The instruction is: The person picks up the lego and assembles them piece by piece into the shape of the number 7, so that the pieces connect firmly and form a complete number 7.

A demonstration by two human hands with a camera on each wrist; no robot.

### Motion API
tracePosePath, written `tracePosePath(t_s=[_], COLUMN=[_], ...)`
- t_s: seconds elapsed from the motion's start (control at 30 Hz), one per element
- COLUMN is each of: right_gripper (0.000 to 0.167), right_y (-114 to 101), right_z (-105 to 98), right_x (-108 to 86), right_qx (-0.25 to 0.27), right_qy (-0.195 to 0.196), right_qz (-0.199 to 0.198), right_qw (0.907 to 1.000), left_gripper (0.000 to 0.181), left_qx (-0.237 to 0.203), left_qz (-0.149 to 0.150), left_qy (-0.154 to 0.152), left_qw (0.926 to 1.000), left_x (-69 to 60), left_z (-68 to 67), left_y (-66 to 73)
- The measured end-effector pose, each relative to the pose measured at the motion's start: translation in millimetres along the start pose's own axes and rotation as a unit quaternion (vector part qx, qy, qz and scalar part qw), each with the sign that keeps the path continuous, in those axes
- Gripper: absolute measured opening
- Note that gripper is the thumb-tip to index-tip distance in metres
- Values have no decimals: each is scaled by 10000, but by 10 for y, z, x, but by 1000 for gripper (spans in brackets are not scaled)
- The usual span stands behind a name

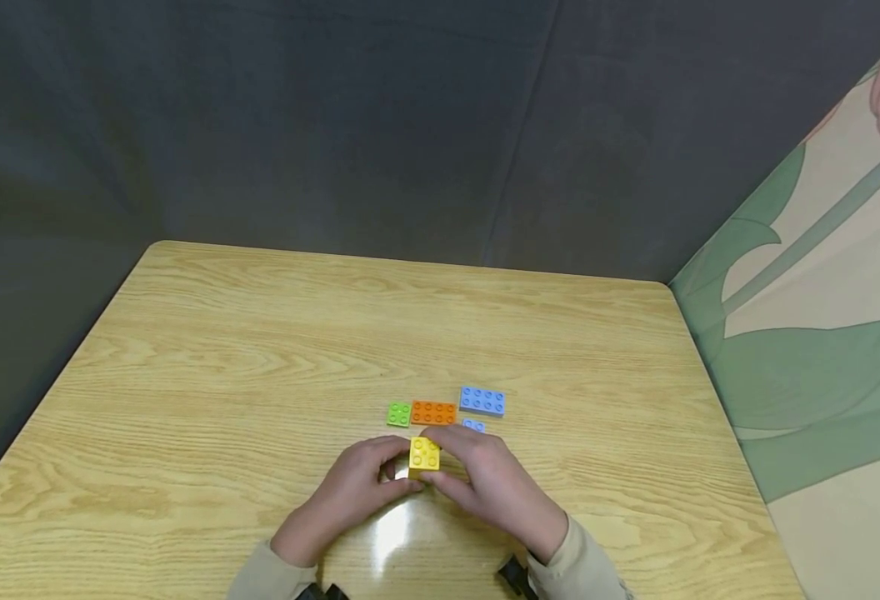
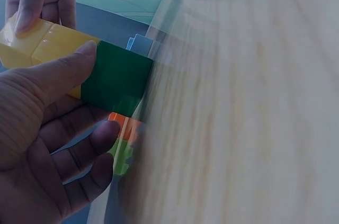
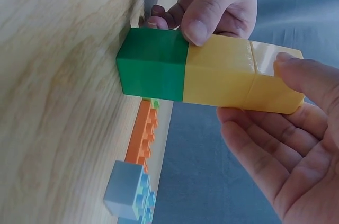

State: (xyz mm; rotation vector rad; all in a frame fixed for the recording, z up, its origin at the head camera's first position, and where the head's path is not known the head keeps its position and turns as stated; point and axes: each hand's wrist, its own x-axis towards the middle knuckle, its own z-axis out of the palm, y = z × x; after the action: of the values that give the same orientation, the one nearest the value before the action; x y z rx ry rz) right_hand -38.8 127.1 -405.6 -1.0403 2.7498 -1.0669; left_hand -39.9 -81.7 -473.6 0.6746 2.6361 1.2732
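A stack of toy building bricks stands upright between the two hands: a dark green brick [image 3: 153,65] at the table end, then a yellow brick [image 3: 217,70], with another yellow brick [image 1: 424,454] on top. My left hand [image 1: 357,475] pinches the stack low down, its thumb near the seam between green and yellow. Around the top yellow brick, my right hand [image 1: 488,477] has its thumb on one side and fingers on the other. The bricks sit flush in the right wrist view. The green base is hidden from the head view.
Just beyond the hands lie a light green brick [image 1: 398,414], an orange brick [image 1: 433,412] and a long blue brick [image 1: 482,402]. A small blue brick [image 1: 473,425] is partly covered by the right hand. All rest on a wooden table [image 1: 260,358] with dark cloth behind it.
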Motion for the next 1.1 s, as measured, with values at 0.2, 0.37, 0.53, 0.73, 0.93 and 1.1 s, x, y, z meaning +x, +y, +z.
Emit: tracePosePath(t_s=[0.2,0.37,0.53,0.73,0.93,1.1], right_gripper=[31,31,31,34,32,35], right_y=[5,9,8,8,13,2], right_z=[0,0,-5,-9,-10,-11], right_x=[-3,-3,-1,-3,-5,-3], right_qx=[2,4,-59,-117,-148,-242], right_qy=[2,21,50,-31,-38,-58], right_qz=[-38,-68,-94,-14,-76,-62], right_qw=[10000,10000,9999,9999,9999,9997], left_gripper=[34,35,41,43,43,41], left_qx=[15,-156,-339,-406,-457,-603], left_qz=[47,155,290,515,685,743], left_qy=[112,285,479,684,945,1084], left_qw=[9999,9994,9979,9955,9921,9895], left_x=[-13,-20,-32,-58,-67,-74], left_z=[6,5,-18,-55,-81,-93], left_y=[21,40,77,120,143,155])
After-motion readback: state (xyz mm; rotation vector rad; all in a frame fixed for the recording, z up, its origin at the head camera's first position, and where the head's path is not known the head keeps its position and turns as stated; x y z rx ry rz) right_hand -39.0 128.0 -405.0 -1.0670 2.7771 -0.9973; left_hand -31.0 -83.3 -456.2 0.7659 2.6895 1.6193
